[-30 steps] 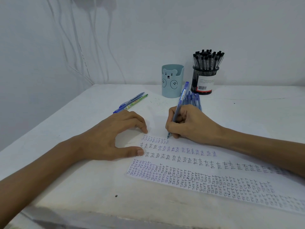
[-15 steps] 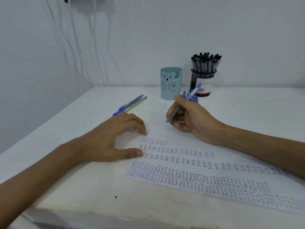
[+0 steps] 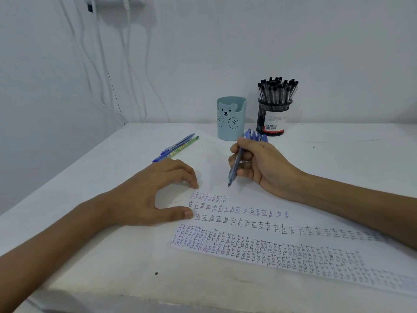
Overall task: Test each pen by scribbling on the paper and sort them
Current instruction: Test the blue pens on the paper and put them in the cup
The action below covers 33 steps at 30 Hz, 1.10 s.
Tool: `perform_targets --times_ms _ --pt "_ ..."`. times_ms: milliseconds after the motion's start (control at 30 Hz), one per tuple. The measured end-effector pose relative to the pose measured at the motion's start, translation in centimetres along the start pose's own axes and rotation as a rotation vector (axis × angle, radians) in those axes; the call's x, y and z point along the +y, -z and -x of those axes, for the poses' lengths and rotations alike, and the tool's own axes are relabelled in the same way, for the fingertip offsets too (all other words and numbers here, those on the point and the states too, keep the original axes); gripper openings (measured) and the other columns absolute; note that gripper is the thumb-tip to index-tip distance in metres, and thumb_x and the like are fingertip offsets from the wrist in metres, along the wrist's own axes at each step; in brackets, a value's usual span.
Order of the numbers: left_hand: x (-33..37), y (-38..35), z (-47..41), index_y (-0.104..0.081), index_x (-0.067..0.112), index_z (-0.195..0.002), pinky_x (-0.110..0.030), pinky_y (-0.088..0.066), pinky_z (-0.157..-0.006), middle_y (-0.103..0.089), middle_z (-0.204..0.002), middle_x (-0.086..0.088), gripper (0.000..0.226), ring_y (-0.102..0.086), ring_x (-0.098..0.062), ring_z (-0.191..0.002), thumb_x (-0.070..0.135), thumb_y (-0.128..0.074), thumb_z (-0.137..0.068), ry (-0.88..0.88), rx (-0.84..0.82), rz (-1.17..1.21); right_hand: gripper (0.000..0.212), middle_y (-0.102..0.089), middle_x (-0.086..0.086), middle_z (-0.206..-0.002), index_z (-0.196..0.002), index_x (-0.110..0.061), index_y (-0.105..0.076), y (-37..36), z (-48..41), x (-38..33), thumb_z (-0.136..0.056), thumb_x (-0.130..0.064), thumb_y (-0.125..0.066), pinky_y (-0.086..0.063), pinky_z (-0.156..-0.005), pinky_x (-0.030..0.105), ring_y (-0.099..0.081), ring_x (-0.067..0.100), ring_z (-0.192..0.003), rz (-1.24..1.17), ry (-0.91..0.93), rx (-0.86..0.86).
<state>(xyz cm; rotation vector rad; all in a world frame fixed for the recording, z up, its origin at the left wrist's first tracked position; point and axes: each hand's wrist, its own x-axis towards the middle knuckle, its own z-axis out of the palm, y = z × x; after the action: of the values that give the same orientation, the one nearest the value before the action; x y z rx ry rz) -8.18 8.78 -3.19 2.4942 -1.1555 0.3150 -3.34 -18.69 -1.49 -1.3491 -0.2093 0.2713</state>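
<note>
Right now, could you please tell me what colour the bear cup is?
The cup is pale teal, head view.

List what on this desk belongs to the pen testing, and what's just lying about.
In the job:
blue pen, held in the right hand
loose blue pens behind that hand
paper, pressed by the left hand
two pens at left
mesh cup of black pens
bear cup, probably for sorting

Lying about:
wall cables
plug above them

Right hand [image 3: 266, 168] hides most of the blue pens [image 3: 259, 138], perhaps five.
</note>
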Motion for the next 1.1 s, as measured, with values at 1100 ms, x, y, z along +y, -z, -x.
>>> perform_targets --times_ms 1100 --pt "0.3 0.1 0.0 -0.062 0.031 -0.124 -0.032 -0.044 -0.106 -0.057 -0.130 0.017 0.044 -0.055 -0.016 -0.127 0.057 -0.072 -0.091 0.031 -0.009 0.007 0.025 -0.068 0.014 -0.089 -0.101 -0.006 -0.064 2.0 -7.8 -3.7 -0.100 -0.026 -0.050 -0.057 -0.067 0.040 -0.064 0.030 -0.075 1.626 0.564 0.307"
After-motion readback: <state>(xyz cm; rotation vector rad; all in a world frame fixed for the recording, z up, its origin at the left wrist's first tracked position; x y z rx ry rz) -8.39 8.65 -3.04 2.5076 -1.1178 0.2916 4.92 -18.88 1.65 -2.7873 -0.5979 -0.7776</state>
